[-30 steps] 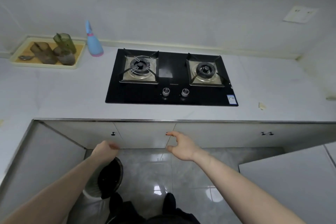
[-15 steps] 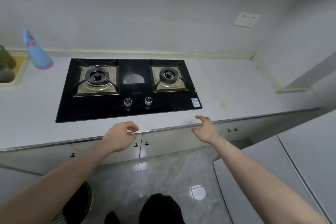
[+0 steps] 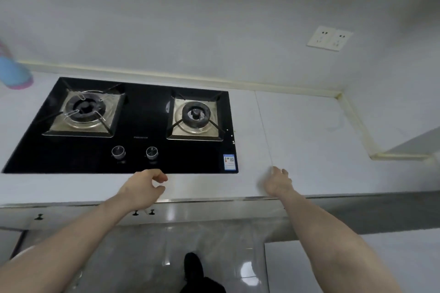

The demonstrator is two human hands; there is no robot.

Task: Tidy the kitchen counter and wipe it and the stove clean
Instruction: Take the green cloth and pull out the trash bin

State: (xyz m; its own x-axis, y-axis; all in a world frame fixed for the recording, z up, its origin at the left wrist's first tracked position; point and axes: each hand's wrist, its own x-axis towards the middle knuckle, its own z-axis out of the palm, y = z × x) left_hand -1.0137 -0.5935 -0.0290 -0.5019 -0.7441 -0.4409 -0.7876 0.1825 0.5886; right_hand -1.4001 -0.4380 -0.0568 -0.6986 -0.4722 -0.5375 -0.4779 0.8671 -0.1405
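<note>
The black two-burner gas stove (image 3: 133,126) is set into the white counter (image 3: 309,140). My left hand (image 3: 142,188) hovers over the counter's front strip just below the stove knobs (image 3: 134,152); its fingers are loosely curled and hold nothing. Right of the stove's corner sticker (image 3: 229,162), my right hand (image 3: 277,182) reaches onto the counter with its fingers pointing down at the surface. The hand covers whatever lies under its fingertips. No cloth is in view.
A blue spray bottle (image 3: 13,74) stands at the far left edge by the wall. The counter ends at a side-wall corner (image 3: 340,96) on the right. A wall socket (image 3: 329,38) sits above. Cabinet doors (image 3: 190,211) are below, a second white surface (image 3: 357,266) at lower right.
I have stepped in and turned right. Both hands rose from cabinet height to the counter. The right hand now covers the spot where a small yellowish scrap lay.
</note>
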